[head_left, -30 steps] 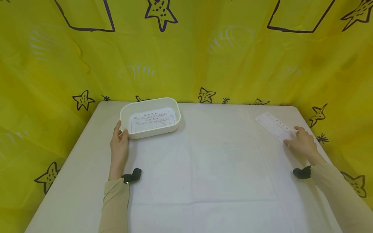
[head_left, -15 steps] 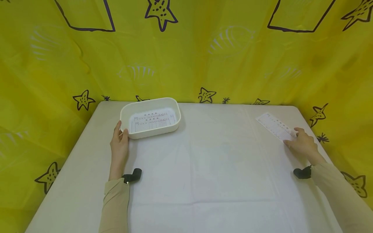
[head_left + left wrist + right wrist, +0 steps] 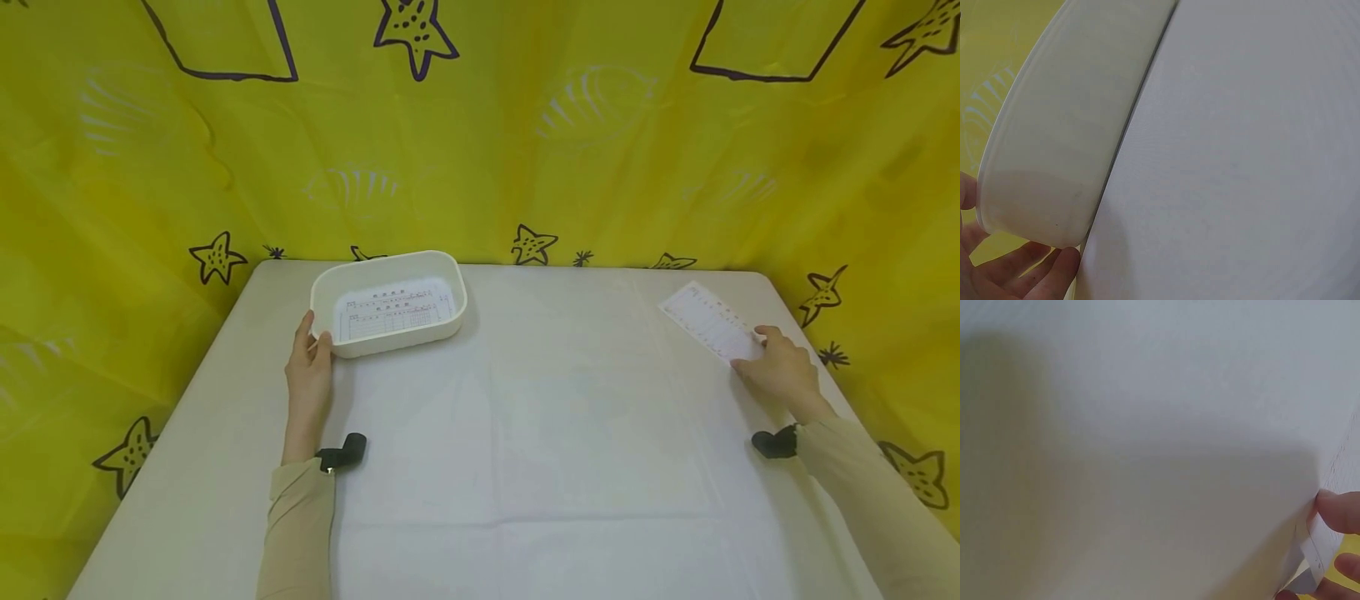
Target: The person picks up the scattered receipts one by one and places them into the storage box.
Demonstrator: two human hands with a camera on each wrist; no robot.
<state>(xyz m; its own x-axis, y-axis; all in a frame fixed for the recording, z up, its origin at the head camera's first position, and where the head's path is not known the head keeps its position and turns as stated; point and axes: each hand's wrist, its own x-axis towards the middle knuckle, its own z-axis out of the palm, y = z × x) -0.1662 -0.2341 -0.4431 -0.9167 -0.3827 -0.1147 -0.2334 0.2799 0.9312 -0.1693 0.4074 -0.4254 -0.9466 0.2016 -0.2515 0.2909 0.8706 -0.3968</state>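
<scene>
A white rectangular bin with rounded corners [image 3: 401, 337] stands at the back left of the table. Inside lie printed paper forms [image 3: 390, 321], one overlapping another. My left hand [image 3: 307, 379] holds the bin's left end. In the left wrist view, my fingers [image 3: 1054, 278] lie against the bin's outer wall [image 3: 1066, 125], some near its base. At the back right, my right hand [image 3: 783, 371] pinches the near right end of a printed paper form [image 3: 708, 321]. The right wrist view shows my thumb [image 3: 1338, 511] on the bent paper edge [image 3: 1313, 553].
A white cloth [image 3: 570, 433] with fold creases covers the table. Behind and at both sides hangs a yellow curtain [image 3: 480, 133] with starfish drawings. Black wrist straps with camera mounts [image 3: 341, 452] sit on both wrists.
The form in my right hand shows more of its face, and its far upper edge has shifted up a little. My left hand and the bin have stayed in place.
</scene>
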